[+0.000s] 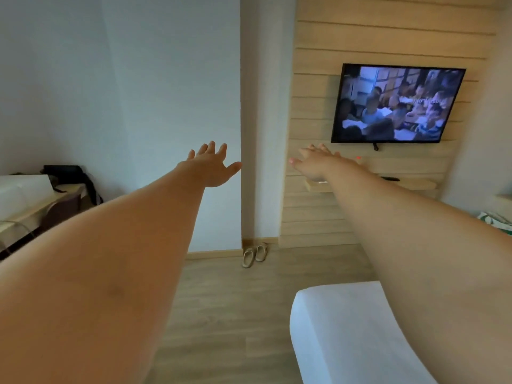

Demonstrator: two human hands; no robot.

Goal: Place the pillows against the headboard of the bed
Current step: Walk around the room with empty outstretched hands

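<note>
Left hand [212,166] and right hand [318,162] outstretched, fingers spread, holding nothing. White bed [346,336] corner below right arm. Television [396,103] lit.

open floor [221,300] beside bed corner [346,328].

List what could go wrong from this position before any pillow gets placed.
1. Both the left hand and right hand are empty and stretched toward the wall; no pillow or headboard is in view, so turning blindly risks a stumble.
2. The slippers on the floor could trip a step forward.
3. The bed corner sits close by.
</note>
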